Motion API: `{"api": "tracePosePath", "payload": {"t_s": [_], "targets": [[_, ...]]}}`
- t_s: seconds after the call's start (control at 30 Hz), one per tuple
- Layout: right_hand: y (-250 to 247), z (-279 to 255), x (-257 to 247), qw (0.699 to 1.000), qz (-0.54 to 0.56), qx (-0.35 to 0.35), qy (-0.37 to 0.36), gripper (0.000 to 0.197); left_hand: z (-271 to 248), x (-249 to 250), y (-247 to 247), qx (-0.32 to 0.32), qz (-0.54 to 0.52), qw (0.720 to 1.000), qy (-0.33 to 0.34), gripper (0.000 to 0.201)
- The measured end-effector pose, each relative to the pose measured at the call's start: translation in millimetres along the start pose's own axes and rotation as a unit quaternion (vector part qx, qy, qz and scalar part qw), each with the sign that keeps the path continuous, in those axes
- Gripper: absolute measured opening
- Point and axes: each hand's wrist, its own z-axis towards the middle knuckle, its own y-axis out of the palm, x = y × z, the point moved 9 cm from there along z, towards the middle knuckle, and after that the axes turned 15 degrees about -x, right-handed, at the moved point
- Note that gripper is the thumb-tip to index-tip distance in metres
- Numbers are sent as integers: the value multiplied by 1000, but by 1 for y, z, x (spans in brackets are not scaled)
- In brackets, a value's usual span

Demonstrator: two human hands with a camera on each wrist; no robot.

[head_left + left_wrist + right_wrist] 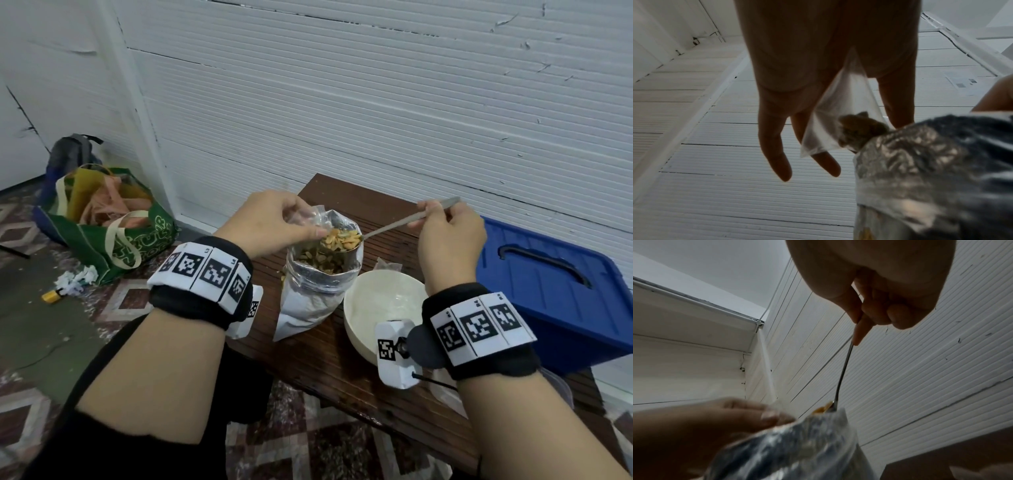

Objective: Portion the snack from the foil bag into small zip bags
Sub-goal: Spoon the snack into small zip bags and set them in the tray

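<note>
White ribbed wall panels back a dark slatted wooden table [346, 373]. Between the hands stands the crinkled foil bag [313, 294], open. The left hand [270, 222] pinches a clear zip bag [313, 217]; the right hand [448, 236] grips a snack-heaped spoon [346, 241].

You wear a black band [200, 298] on each wrist, each wrapped with a white strip of square black-and-white markers. A small white marker-tagged camera box [394, 353] hangs under each wrist. A black sleeve [85, 428] covers your left upper arm.

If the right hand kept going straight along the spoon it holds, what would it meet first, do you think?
Probably the crinkled silver foil bag: the right hand aims its loaded metal spoon at the bag's open mouth, though depth is unclear.
</note>
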Motion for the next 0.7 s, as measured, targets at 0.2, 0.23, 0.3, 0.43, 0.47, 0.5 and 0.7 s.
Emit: {"api": "tracePosePath", "payload": {"t_s": [0.2, 0.23, 0.3, 0.43, 0.47, 0.5, 0.7], "targets": [[-11, 8, -11, 1000, 12, 10, -8, 25, 1, 1, 6, -25, 46, 999, -12, 33], [-8, 8, -12, 1000, 13, 3, -10, 25, 1, 3, 7, -27, 51, 998, -11, 31], [-1, 8, -12, 1000, 9, -14, -7, 24, 1, 6, 9, -29, 58, 998, -7, 31], [13, 7, -11, 999, 12, -45, 4, 23, 3, 7, 13, -32, 63, 998, 0, 38], [14, 7, -10, 999, 14, -50, 5, 23, 3, 7, 14, -32, 59, 998, 1, 39], [16, 6, -11, 998, 17, -55, 5, 24, 3, 6, 14, -31, 53, 998, 2, 39], [28, 5, -6, 996, 27, -79, 14, 24, 6, 9, 21, -27, 30, 999, 14, 40]]}}
